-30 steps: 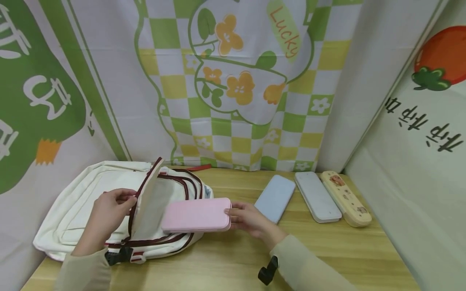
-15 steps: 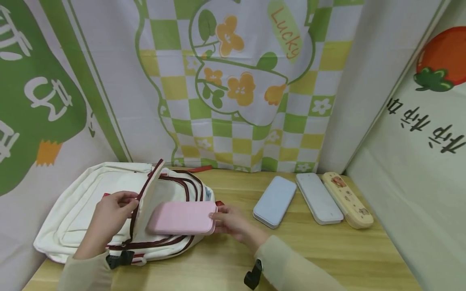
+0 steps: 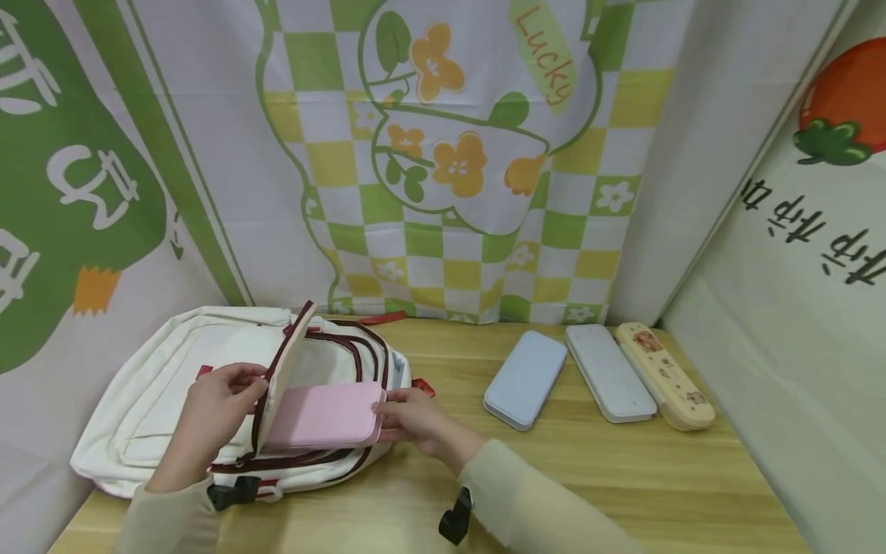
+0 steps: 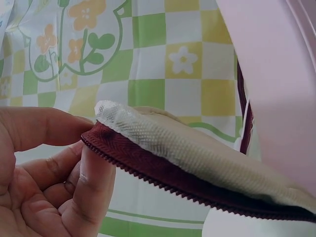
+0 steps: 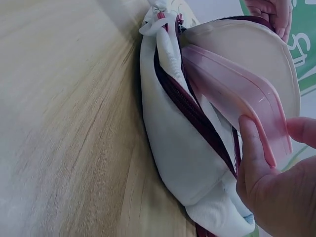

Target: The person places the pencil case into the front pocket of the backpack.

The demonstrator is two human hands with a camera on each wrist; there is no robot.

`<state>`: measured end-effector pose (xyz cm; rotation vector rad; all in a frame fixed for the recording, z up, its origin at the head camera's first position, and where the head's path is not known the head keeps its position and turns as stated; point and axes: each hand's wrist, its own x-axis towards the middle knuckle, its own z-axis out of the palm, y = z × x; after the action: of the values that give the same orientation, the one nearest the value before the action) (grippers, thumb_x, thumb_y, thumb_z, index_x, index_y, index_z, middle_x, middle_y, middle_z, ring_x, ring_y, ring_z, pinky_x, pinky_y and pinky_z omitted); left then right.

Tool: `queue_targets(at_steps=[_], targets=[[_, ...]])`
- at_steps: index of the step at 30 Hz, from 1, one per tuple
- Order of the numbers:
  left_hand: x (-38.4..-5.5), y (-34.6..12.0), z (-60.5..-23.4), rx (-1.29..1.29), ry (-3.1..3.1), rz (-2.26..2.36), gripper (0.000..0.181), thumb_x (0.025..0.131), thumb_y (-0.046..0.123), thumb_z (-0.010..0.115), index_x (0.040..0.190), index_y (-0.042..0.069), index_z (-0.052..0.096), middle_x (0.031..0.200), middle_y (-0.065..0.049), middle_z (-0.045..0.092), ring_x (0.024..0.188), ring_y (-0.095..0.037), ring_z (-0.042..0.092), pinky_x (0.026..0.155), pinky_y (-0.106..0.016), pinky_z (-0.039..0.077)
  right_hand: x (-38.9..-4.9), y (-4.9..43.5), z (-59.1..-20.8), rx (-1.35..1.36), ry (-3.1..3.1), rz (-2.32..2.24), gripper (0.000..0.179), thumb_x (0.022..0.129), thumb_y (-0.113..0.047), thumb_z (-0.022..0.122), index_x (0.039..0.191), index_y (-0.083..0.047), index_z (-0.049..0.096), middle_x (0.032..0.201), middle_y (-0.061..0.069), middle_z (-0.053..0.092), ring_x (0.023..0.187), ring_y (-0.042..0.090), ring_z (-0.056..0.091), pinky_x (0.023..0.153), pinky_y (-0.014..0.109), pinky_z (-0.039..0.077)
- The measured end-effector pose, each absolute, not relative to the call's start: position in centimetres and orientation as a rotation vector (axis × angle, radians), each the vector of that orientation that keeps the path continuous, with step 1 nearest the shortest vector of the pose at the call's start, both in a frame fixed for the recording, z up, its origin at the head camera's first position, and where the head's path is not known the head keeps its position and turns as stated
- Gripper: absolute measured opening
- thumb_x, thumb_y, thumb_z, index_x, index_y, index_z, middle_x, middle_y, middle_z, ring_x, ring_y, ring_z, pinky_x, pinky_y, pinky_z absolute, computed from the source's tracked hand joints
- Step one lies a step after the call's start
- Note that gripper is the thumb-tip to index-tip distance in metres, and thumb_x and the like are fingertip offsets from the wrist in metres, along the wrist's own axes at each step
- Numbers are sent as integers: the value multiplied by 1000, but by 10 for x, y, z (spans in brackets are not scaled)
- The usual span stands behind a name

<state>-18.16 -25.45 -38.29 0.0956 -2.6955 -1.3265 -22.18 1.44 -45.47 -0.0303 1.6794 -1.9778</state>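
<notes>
A white backpack [image 3: 173, 362] with dark red zips lies on the table, its front pocket flap [image 3: 287, 358] raised. My left hand [image 3: 220, 408] pinches the zip edge of that flap between thumb and fingers, which the left wrist view shows close up at the maroon zip tape [image 4: 143, 165]. My right hand [image 3: 425, 423] grips the near end of a pink pencil case [image 3: 328, 415]. The case's far end lies inside the pocket, hidden behind the flap. In the right wrist view the pink case [image 5: 237, 91] slants into the opening, thumb on one face and a finger on the other.
Right of the backpack, a light blue case [image 3: 524, 379], a pale grey-white case [image 3: 611, 373] and a cream case with bear pictures [image 3: 666, 375] lie on the wooden table [image 3: 588, 477]. A patterned curtain [image 3: 471, 269] hangs along the back edge.
My right hand has moved left, sliding the pink pencil case further into the pocket beneath the flap. The left hand keeps its pinch on the flap, nearly still.
</notes>
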Motion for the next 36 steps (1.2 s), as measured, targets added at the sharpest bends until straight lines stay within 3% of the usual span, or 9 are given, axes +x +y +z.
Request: queue_targets(at_steps=[7,20,29,36], targets=[[-183,-251,-386,95,-2705,-1330,29,100,7,60,120,-14,64,99,-17,71,80,-8,64,64,-24,57,-223,4,-453,26,1684,-2002,36,99,-5,66,129,10,53,105,18,66,93,26,70,81,41,60],[-181,-244,-384,84,-2694,-1342,26,98,3,61,118,-14,66,96,-17,70,77,-9,64,65,-23,56,-228,-12,-456,35,1757,-1968,23,97,-2,67,116,7,57,97,14,67,83,19,69,76,37,61],[-180,-243,-383,76,-2693,-1342,26,98,3,61,117,-13,66,95,-16,70,77,-9,64,65,-22,56,-235,-19,-458,-26,1733,-1905,19,98,1,65,115,9,61,94,13,66,85,20,69,86,41,59],[-178,-245,-382,83,-2684,-1363,27,98,3,61,118,-15,65,96,-16,71,76,-8,63,65,-22,56,-236,-26,-460,-82,1749,-1837,15,96,6,64,110,11,61,94,14,65,90,26,71,85,39,59]])
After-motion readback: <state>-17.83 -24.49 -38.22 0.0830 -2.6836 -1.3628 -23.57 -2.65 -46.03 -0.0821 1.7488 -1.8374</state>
